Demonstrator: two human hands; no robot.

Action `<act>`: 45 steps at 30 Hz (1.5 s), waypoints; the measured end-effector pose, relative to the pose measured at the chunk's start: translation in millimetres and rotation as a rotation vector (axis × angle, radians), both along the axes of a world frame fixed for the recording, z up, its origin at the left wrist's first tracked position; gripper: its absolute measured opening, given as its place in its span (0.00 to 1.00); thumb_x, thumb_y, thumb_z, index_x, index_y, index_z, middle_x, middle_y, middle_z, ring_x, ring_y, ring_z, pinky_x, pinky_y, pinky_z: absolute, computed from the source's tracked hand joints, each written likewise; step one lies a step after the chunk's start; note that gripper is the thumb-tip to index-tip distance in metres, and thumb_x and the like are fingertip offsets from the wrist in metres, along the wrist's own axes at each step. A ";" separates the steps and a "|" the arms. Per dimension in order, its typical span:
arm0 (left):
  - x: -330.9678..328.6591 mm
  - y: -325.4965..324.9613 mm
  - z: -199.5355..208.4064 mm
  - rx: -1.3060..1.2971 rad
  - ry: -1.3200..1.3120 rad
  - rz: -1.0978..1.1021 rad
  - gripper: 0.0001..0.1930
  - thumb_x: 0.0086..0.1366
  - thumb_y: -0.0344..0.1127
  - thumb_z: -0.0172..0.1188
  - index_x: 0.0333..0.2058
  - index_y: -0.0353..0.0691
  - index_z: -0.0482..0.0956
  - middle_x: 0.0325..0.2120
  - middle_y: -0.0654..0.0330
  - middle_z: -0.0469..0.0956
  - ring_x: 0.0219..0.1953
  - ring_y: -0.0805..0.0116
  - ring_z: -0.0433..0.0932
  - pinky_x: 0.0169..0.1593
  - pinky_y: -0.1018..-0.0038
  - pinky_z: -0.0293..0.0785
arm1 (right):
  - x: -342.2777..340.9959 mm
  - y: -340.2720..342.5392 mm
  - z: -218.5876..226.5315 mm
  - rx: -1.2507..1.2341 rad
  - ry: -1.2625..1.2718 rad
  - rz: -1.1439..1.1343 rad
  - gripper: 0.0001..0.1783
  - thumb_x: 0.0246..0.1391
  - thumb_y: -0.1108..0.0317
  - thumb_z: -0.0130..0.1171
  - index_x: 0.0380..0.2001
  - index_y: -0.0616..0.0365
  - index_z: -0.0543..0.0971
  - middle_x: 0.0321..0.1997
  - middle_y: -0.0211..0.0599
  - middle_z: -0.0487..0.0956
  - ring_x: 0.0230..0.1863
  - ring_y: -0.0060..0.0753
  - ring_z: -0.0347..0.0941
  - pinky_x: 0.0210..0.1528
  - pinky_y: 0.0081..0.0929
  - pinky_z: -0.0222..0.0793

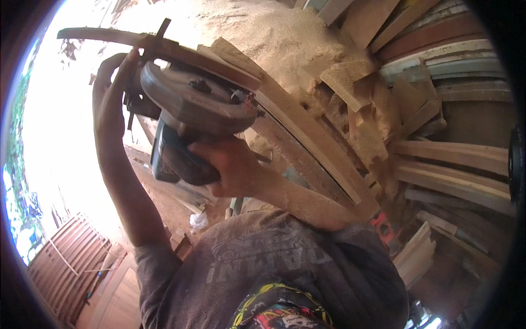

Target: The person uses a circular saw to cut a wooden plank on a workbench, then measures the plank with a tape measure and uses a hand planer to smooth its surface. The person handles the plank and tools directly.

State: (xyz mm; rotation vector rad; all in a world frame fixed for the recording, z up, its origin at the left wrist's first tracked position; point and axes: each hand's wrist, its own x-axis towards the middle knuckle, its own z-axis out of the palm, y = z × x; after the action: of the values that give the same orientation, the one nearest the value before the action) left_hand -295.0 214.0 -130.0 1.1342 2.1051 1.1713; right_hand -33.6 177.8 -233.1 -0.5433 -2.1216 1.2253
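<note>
Sawdust-strewn ground point(263, 24) spreads beneath everything, heaped pale toward its far edge. Along its right edge lies a broad stack of boards point(438, 60), and by its near left corner is a slatted wooden panel point(63, 263). A long plank point(307, 140) runs slantwise across the middle. The circular saw point(189, 109), with a rounded grey guard and dark housing, is over the plank's left edge, toward the far end. A narrow wooden strip point(104, 35) stretches just beyond the saw, crossed by a thin dark bar point(164, 30). The right hand point(233, 167) is closed around the saw's handle, fingers wrapped about it. The left hand point(112, 90) is bent, its fingertips up by the saw's left side and the strip; against the glare I cannot tell how far it closes or whether it has hold of metal or wood. Loose offcuts point(345, 88) lie past the plank's right edge, a red-and-black object point(383, 227) is by its near end, and a crumpled whitish bag point(198, 220) lies left of it
</note>
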 end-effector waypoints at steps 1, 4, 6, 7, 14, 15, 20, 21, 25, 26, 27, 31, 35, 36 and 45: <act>2.6 -21.6 -2.1 0.071 -0.052 0.038 0.29 0.70 0.56 0.70 0.54 0.33 0.84 0.45 0.56 0.83 0.50 0.69 0.80 0.58 0.71 0.72 | 9.6 -12.4 2.7 0.041 -0.003 0.012 0.39 0.37 0.65 0.75 0.60 0.57 0.82 0.45 0.56 0.86 0.50 0.61 0.85 0.58 0.53 0.81; 34.3 -96.5 -1.6 0.044 -0.043 0.247 0.28 0.72 0.54 0.69 0.56 0.33 0.83 0.46 0.55 0.83 0.48 0.69 0.79 0.57 0.71 0.72 | 39.7 -36.3 36.6 -0.124 -0.148 0.253 0.39 0.39 0.65 0.78 0.59 0.60 0.82 0.49 0.57 0.86 0.54 0.60 0.84 0.60 0.50 0.80; 55.3 -149.1 -6.4 0.011 -0.122 0.323 0.29 0.72 0.55 0.69 0.57 0.33 0.82 0.45 0.55 0.83 0.46 0.69 0.79 0.53 0.71 0.74 | 61.4 -57.6 38.2 -0.104 -0.147 0.312 0.38 0.41 0.61 0.81 0.58 0.61 0.83 0.50 0.59 0.86 0.53 0.61 0.85 0.58 0.50 0.80; 71.1 -171.6 -19.7 0.095 -0.101 0.365 0.29 0.72 0.56 0.69 0.55 0.33 0.81 0.42 0.56 0.84 0.40 0.72 0.79 0.45 0.75 0.75 | 74.2 -63.3 44.7 -0.115 -0.194 0.370 0.37 0.42 0.60 0.81 0.58 0.61 0.83 0.50 0.59 0.86 0.52 0.62 0.85 0.58 0.50 0.81; 198.7 -323.9 -75.5 -0.021 -0.435 0.741 0.26 0.73 0.52 0.70 0.56 0.35 0.81 0.44 0.58 0.84 0.44 0.73 0.82 0.47 0.74 0.79 | 146.1 -125.4 33.8 -0.266 -0.408 0.695 0.21 0.52 0.62 0.76 0.48 0.56 0.86 0.37 0.53 0.89 0.45 0.57 0.88 0.51 0.49 0.81; 213.2 -341.9 -87.0 -0.033 -0.490 0.775 0.27 0.73 0.53 0.70 0.57 0.34 0.81 0.44 0.58 0.84 0.45 0.72 0.82 0.48 0.73 0.79 | 156.1 -136.9 29.6 -0.263 -0.450 0.731 0.19 0.53 0.62 0.76 0.47 0.55 0.86 0.37 0.52 0.89 0.45 0.57 0.88 0.51 0.49 0.81; 282.2 -409.4 -151.2 0.047 -0.732 0.843 0.28 0.73 0.50 0.70 0.57 0.29 0.80 0.44 0.57 0.85 0.43 0.69 0.84 0.47 0.72 0.82 | 206.8 -186.2 5.4 -0.348 -0.531 0.757 0.18 0.57 0.60 0.74 0.47 0.58 0.86 0.42 0.51 0.89 0.48 0.56 0.87 0.52 0.45 0.81; 285.6 -425.5 -181.8 0.004 -0.728 0.837 0.27 0.74 0.49 0.70 0.56 0.29 0.81 0.43 0.56 0.86 0.40 0.70 0.84 0.44 0.73 0.83 | 214.3 -194.3 3.8 -0.362 -0.544 0.754 0.19 0.57 0.60 0.74 0.48 0.59 0.86 0.43 0.51 0.89 0.48 0.55 0.87 0.53 0.45 0.81; 341.2 -438.5 -216.7 -0.021 -0.813 0.865 0.27 0.72 0.49 0.72 0.54 0.29 0.81 0.42 0.55 0.85 0.39 0.71 0.84 0.42 0.73 0.83 | 242.1 -223.0 -22.2 -0.386 -0.629 0.760 0.20 0.59 0.61 0.74 0.50 0.60 0.86 0.46 0.53 0.89 0.51 0.54 0.87 0.55 0.42 0.81; 353.6 -445.9 -230.4 -0.002 -0.846 0.877 0.27 0.72 0.49 0.72 0.54 0.29 0.81 0.42 0.55 0.85 0.40 0.70 0.84 0.43 0.72 0.83 | 247.4 -228.8 -25.2 -0.384 -0.651 0.762 0.21 0.59 0.61 0.74 0.51 0.61 0.86 0.46 0.54 0.89 0.51 0.54 0.87 0.55 0.42 0.81; 364.8 -464.7 -267.8 -0.015 -0.890 0.852 0.28 0.72 0.52 0.71 0.56 0.31 0.82 0.45 0.58 0.85 0.46 0.71 0.81 0.51 0.71 0.79 | 252.3 -235.0 -30.3 -0.349 -0.693 0.770 0.21 0.59 0.61 0.74 0.51 0.61 0.86 0.47 0.54 0.89 0.52 0.52 0.87 0.56 0.41 0.81; 412.1 -519.0 -328.9 -0.193 -0.841 1.027 0.26 0.68 0.54 0.75 0.50 0.37 0.82 0.43 0.60 0.85 0.44 0.73 0.83 0.46 0.71 0.79 | 250.5 -261.2 -64.9 -0.286 -0.873 0.766 0.22 0.58 0.61 0.74 0.52 0.62 0.86 0.48 0.53 0.89 0.52 0.49 0.88 0.57 0.40 0.80; 480.2 -612.3 -362.3 -0.196 -0.816 1.226 0.25 0.63 0.53 0.78 0.43 0.35 0.86 0.41 0.55 0.88 0.45 0.64 0.86 0.51 0.65 0.81 | 249.0 -295.6 -104.1 -0.224 -1.028 0.731 0.23 0.58 0.59 0.74 0.52 0.60 0.86 0.48 0.52 0.90 0.53 0.50 0.87 0.57 0.42 0.79; 497.5 -636.8 -365.9 -0.281 -0.787 1.229 0.26 0.63 0.53 0.77 0.45 0.33 0.85 0.43 0.52 0.88 0.48 0.61 0.86 0.54 0.63 0.80 | 248.2 -304.7 -115.0 -0.207 -1.071 0.736 0.23 0.58 0.58 0.74 0.52 0.60 0.86 0.48 0.52 0.90 0.53 0.51 0.87 0.58 0.43 0.79; 627.6 -779.4 -421.8 -0.879 -0.820 0.997 0.55 0.60 0.55 0.76 0.75 0.32 0.56 0.74 0.30 0.57 0.73 0.34 0.65 0.74 0.50 0.67 | 222.3 -408.6 -243.0 -0.017 -1.322 0.882 0.28 0.54 0.48 0.74 0.51 0.57 0.86 0.51 0.56 0.89 0.57 0.61 0.84 0.61 0.49 0.78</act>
State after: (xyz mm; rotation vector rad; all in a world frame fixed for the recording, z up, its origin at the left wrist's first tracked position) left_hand 332.6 -565.3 -551.8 -0.7583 2.0338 0.6475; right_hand 188.8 -230.8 -476.0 -0.4711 -3.7437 1.5059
